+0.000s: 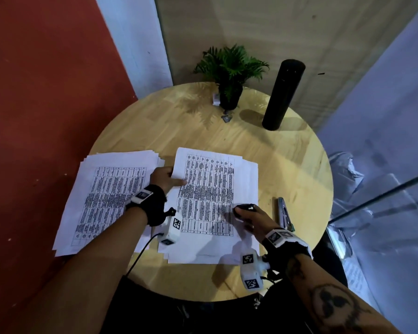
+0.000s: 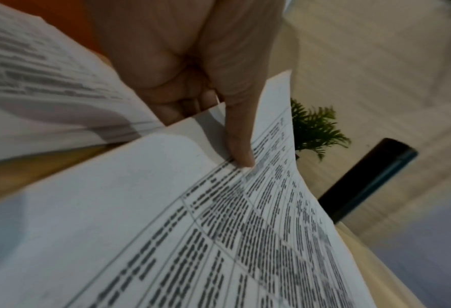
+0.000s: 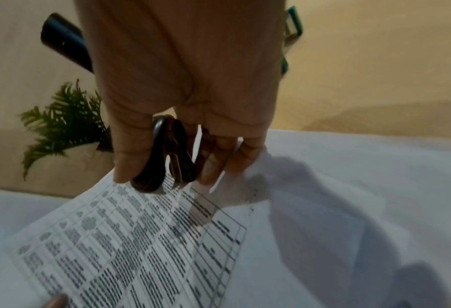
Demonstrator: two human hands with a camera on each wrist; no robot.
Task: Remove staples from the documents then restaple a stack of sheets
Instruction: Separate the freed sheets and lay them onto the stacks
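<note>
Two piles of printed table sheets lie on the round wooden table: the left pile and the right document. My left hand pinches the left edge of the right document's top sheet, thumb on top and fingers underneath, and that edge is lifted. My right hand grips a black staple remover between thumb and fingers, resting on the lower right part of the same sheet. A silver and green stapler lies just right of the papers.
A potted fern and a tall black flask stand at the table's far side. A small white box and a small grey object sit by the pot. A red wall is on the left.
</note>
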